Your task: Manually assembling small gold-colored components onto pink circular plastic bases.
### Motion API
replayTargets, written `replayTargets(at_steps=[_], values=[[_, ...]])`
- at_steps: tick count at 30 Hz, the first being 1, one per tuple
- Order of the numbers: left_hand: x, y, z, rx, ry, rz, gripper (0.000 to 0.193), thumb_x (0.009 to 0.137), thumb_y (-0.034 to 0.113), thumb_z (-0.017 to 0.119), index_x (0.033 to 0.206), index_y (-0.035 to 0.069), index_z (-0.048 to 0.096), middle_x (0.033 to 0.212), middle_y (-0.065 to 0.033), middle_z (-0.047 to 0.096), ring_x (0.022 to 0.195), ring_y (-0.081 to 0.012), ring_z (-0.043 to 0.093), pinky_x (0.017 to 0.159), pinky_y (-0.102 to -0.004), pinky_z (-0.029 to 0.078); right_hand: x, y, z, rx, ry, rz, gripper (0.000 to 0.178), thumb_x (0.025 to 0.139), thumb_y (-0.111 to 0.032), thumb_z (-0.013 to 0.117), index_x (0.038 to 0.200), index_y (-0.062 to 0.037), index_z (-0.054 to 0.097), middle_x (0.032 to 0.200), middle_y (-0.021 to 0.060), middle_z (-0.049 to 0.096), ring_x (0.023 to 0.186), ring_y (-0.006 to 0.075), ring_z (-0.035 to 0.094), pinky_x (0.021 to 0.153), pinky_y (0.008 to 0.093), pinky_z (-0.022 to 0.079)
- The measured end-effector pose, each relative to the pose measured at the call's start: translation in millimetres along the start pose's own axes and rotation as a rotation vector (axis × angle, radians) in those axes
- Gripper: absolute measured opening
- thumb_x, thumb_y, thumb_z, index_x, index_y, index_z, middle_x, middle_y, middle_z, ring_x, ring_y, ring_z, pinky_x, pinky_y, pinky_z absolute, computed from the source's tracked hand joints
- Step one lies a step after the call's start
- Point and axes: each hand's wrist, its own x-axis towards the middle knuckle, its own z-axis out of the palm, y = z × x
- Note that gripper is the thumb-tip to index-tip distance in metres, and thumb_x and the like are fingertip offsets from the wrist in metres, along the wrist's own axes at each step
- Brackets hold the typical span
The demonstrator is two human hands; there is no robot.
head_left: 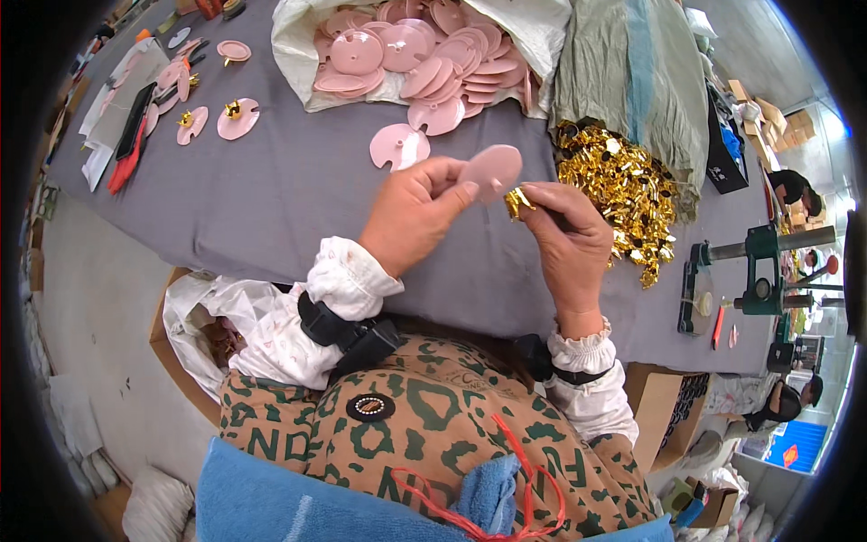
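Disc (pixel 493 170), pink, flat, round, pinched at left hand's (pixel 414 215) fingertips; just beside, shiny gold piece (pixel 517 204) pinched by right hand (pixel 573 239).

Above a grey-covered table (pixel 298 203), the left hand (pixel 411 217) grips a pink disc (pixel 492 170) by its edge, and the right hand (pixel 576 244) pinches a small gold piece (pixel 517 204) just beside it. Beyond them, a pile of discs (pixel 404 47) spills from a white sack (pixel 293 41), with a heap of gold pieces (pixel 623 185) to its right. Two pink discs carrying gold pieces (pixel 238 129) lie farther left, near a red-and-black object (pixel 128 169), and a green machine (pixel 763 248) stands at far right.
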Motion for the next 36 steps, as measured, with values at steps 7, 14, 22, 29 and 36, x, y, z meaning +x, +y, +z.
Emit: replayTargets(at_steps=[7, 14, 22, 29, 36], values=[[-10, 1, 17, 0.014, -0.084, -0.010, 0.026, 0.096, 0.010, 0.061, 0.116, -0.005, 0.062, 0.105, -0.0039, 0.066, 0.092, -0.0083, 0.060, 0.082, -0.0223, 0.048, -4, -4, -6, -0.095, -0.042, -0.122, 0.019, 0.080, 0.007, 0.071, 0.096, -0.0020, 0.073, 0.092, 0.0079, 0.070, 0.080, 0.0121, 0.065, 0.067, 0.0226, 0.051], [-21, 0, 17, 0.498, -0.076, 0.342, 0.020, 0.090, 0.006, 0.064, 0.109, 0.001, 0.066, 0.095, -0.0093, 0.070, 0.080, -0.0156, 0.066, 0.073, -0.0274, 0.051, -22, 8, -8, 0.264, 0.001, 0.230, 0.015, 0.081, 0.005, 0.071, 0.096, 0.0031, 0.072, 0.090, 0.0093, 0.070, 0.078, 0.0168, 0.068, 0.068, 0.0250, 0.055], [-24, -12, -2, 0.565, 0.003, 0.556, 0.020, 0.088, 0.004, 0.065, 0.108, 0.002, 0.067, 0.089, -0.0084, 0.069, 0.078, -0.0181, 0.066, 0.071, -0.0294, 0.051, -27, 8, 23, 0.633, 0.042, 0.627, 0.024, 0.086, 0.000, 0.069, 0.108, 0.0086, 0.065, 0.098, 0.0158, 0.070, 0.084, 0.0196, 0.069, 0.074, 0.0280, 0.057], [12, 35, -191, 0.530, 0.647, 0.282, 0.020, 0.093, 0.017, 0.062, 0.103, 0.001, 0.068, 0.091, -0.0022, 0.067, 0.081, -0.0085, 0.060, 0.076, -0.0251, 0.048, 16, 30, -45, -0.675, 0.072, -0.022, 0.024, 0.080, -0.002, 0.068, 0.104, -0.0041, 0.069, 0.103, 0.0126, 0.066, 0.092, 0.0275, 0.065, 0.079, 0.0342, 0.052], [52, 43, -236, 0.996, 0.960, 0.502, 0.045, 0.083, 0.015, 0.066, 0.122, -0.005, 0.058, 0.121, -0.0206, 0.063, 0.108, -0.0306, 0.063, 0.093, -0.0350, 0.048, 27, 57, -53, -0.943, 0.046, 0.040, 0.011, 0.080, -0.009, 0.070, 0.090, -0.0036, 0.069, 0.089, 0.0128, 0.064, 0.084, 0.0318, 0.061, 0.075, 0.0402, 0.049]])
